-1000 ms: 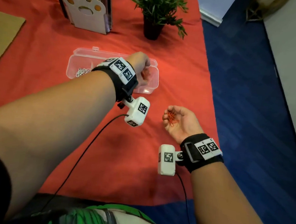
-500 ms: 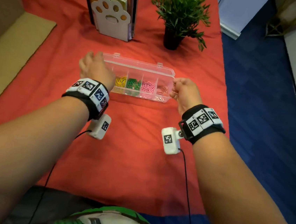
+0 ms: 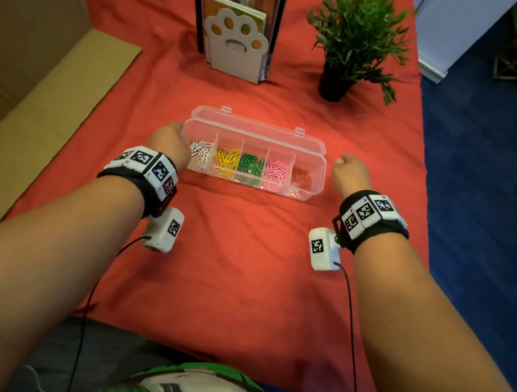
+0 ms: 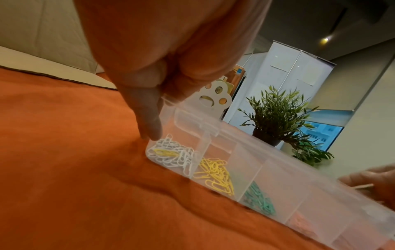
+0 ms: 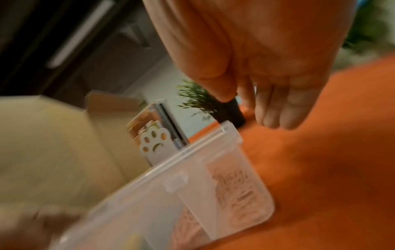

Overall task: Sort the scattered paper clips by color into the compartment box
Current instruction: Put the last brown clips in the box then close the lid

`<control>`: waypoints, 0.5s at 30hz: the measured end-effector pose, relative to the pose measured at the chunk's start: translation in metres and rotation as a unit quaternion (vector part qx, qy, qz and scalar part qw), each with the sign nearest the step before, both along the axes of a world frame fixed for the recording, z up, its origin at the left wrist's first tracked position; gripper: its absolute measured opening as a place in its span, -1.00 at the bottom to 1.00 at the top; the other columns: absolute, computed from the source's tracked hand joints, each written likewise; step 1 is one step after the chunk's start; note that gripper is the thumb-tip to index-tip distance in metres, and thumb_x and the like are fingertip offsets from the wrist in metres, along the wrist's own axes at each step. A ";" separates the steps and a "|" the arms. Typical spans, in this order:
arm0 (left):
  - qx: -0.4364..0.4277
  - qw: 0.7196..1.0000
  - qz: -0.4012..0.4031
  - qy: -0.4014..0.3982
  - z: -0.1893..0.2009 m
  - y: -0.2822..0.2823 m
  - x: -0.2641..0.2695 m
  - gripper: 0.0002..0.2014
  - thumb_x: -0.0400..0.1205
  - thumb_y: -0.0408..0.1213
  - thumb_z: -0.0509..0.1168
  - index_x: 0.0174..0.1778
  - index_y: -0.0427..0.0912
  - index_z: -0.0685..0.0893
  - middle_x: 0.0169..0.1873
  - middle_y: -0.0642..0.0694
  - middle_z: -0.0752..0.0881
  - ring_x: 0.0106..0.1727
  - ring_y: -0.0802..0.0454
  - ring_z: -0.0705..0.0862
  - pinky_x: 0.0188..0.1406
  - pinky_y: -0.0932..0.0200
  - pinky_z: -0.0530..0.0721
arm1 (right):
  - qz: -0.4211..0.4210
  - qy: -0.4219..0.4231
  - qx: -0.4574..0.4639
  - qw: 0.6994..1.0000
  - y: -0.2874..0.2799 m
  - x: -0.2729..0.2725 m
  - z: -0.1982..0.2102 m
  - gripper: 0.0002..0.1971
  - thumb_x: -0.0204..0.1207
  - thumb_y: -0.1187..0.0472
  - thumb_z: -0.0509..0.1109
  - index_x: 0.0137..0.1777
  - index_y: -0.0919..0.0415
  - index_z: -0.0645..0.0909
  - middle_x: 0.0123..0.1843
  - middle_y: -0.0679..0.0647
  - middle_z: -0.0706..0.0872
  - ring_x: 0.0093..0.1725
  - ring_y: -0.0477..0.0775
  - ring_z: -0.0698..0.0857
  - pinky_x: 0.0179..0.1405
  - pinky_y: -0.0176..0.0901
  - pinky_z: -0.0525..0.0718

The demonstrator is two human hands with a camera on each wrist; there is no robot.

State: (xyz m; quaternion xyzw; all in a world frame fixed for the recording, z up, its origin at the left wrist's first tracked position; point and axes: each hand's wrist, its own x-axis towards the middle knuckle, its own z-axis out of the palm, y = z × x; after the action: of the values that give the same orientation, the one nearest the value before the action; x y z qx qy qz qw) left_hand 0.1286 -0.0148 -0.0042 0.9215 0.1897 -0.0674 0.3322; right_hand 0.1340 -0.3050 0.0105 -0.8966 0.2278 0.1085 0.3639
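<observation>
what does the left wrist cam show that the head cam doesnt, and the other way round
Only the left wrist view shows one yellow clip lying among the white clips in the end compartment, and the left hand's fingers at the box's end wall.

Only the head view shows all five compartments at once, white, yellow, green, pink and orange clips, with the right hand apart from the box's other end.

Both show the clear compartment box on the red cloth, the paw-shaped bookend and the potted plant.
</observation>
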 end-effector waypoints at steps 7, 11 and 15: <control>-0.030 0.999 -0.001 0.016 0.000 0.004 -0.004 -0.58 0.65 -0.29 0.14 0.47 -0.13 0.46 0.34 -0.28 0.62 0.35 -0.22 0.59 0.35 0.03 0.52 | -0.106 -0.012 0.269 0.957 0.009 0.005 -0.014 -0.69 0.47 0.51 0.25 0.01 0.11 0.65 -0.03 0.11 0.77 0.01 0.17 0.77 0.06 0.10 0.76; -0.136 0.990 0.022 0.026 0.007 0.008 -0.004 -0.58 0.60 -0.12 0.16 0.36 -0.18 0.57 0.28 -0.30 0.66 0.30 -0.24 0.62 0.34 -0.03 0.58 | -0.116 -0.084 0.311 0.940 0.007 0.001 -0.007 -0.36 0.36 0.69 0.05 0.31 0.11 0.51 0.13 0.05 0.73 -0.01 0.02 0.74 -0.28 -0.22 0.72; -0.308 0.939 0.136 0.072 0.009 0.010 0.000 -0.50 0.60 0.04 0.01 0.33 -0.18 0.51 0.14 -0.28 0.67 0.09 -0.23 0.66 0.04 -0.04 0.64 | -0.123 -0.139 0.293 0.938 -0.004 -0.013 0.001 -0.52 0.40 0.58 0.03 -0.08 0.09 0.67 0.17 0.10 0.73 0.08 0.02 0.66 0.03 -0.03 0.60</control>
State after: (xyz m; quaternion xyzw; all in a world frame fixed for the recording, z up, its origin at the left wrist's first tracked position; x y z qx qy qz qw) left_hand 0.1283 -0.0050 0.0048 0.7320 0.3065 -0.1433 0.5914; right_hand 0.1208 -0.3085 0.0116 -0.7213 0.2415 -0.0012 0.6492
